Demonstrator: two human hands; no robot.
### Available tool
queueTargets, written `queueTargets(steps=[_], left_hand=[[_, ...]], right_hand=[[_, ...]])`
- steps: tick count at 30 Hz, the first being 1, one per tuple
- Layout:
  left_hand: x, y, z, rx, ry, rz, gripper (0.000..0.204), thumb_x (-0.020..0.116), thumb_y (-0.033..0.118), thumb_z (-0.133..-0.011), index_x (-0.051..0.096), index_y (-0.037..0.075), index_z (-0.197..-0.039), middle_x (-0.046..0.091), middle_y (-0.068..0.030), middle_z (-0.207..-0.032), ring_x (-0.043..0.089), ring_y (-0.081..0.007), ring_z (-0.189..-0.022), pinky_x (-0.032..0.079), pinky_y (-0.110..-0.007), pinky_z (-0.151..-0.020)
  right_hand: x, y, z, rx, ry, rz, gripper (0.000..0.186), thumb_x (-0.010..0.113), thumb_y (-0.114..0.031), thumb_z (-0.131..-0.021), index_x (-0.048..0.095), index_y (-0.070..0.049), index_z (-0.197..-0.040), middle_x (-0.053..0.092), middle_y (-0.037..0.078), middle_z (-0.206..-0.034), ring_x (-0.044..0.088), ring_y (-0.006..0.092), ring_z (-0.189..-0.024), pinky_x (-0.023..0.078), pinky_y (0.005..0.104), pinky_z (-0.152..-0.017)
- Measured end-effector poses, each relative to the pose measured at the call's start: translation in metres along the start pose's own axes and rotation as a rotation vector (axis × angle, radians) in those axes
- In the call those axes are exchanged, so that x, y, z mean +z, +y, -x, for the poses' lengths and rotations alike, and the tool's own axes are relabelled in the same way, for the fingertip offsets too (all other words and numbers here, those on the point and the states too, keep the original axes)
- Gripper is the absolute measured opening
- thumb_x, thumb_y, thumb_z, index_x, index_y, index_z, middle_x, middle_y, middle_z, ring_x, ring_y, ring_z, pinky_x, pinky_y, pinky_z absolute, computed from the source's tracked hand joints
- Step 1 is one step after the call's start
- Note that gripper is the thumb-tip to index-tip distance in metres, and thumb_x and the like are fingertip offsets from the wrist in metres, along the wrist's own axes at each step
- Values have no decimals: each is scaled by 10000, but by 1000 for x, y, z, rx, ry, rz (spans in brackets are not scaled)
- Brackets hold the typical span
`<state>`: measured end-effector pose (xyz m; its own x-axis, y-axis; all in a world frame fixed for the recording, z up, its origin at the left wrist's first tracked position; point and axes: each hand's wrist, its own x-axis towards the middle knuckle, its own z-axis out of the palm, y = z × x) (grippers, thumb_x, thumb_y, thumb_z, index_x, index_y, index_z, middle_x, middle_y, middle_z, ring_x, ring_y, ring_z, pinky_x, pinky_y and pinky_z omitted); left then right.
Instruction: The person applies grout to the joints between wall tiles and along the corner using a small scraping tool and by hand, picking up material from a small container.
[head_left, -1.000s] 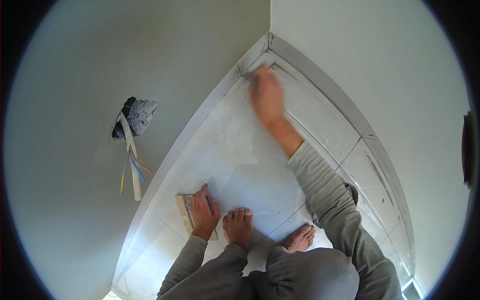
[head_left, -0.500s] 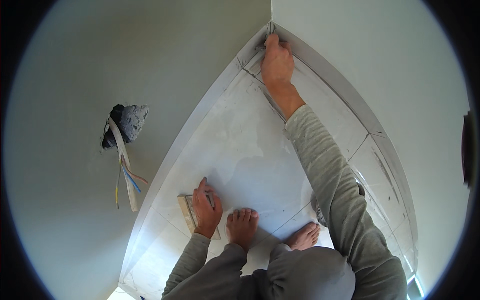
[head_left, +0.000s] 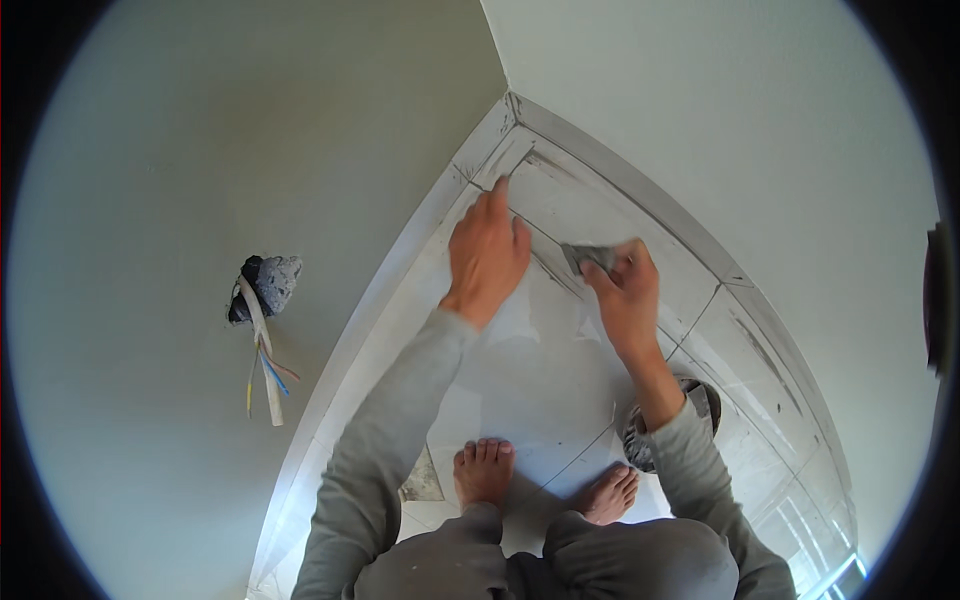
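My left hand (head_left: 487,252) reaches over the white floor tiles (head_left: 500,345) near the corner. Its fingers stretch forward, the foremost fingertip at a dark-smeared joint line, the thumb apart; nothing shows in it. Between the thumb and fingers of my right hand (head_left: 632,300) is a small grey scraper (head_left: 586,260), held above the tiles, a little blurred. Grey filler stains the joints and the tile edges around both hands. Near my right wrist stands a round bucket (head_left: 640,445), its inside smeared grey and partly covered by my forearm.
A flat, pale board-like tool (head_left: 424,478) lies beside my left foot (head_left: 485,470), partly under my left sleeve. Skirting tiles (head_left: 410,225) line both walls and meet at the corner. Loose wires (head_left: 262,350) hang from a hole in the left wall.
My left hand has left the flat tool by my foot and moved forward to the joint. My right hand has drawn back from the corner with the scraper, now plainly visible.
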<state>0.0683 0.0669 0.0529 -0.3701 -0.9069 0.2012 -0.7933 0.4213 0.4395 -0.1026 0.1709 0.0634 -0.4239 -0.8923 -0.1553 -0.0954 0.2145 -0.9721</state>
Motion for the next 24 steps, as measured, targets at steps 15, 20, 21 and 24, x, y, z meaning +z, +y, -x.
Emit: queueTargets(steps=[15,20,21,24], left_hand=[[32,3,-103,-98,-360,-579,673,579,88,-857,436,33,-1512,753,-137,-894,742,-303,-834,572,-422,-692],[18,-9,-86,-43,-408,-671,660,554,81,-872,427,30,-1518,755,-146,-896,741,-299,-829,566,-424,-688],[16,-12,-78,-68,-413,-648,669,563,79,-864,426,29,-1517,754,-149,-894,740,-304,-825,564,-428,-689],[8,-14,-52,-132,-435,-601,676,586,94,-856,427,23,-1509,748,-160,-891,736,-318,-821,561,-444,-697]], right_hand=[[-48,-11,58,127,-44,-330,257,645,81,-928,433,-57,-973,739,146,-1091,555,32,-768,436,202,-647],[-50,-17,62,139,-81,-326,258,638,87,-927,433,-58,-986,736,154,-1099,566,36,-790,437,204,-655],[-50,-18,63,130,-90,-343,254,637,88,-927,437,-56,-990,735,156,-1104,577,42,-803,443,204,-666],[-51,-17,67,123,-99,-362,247,633,91,-927,444,-52,-998,732,162,-1114,599,55,-832,458,207,-689]])
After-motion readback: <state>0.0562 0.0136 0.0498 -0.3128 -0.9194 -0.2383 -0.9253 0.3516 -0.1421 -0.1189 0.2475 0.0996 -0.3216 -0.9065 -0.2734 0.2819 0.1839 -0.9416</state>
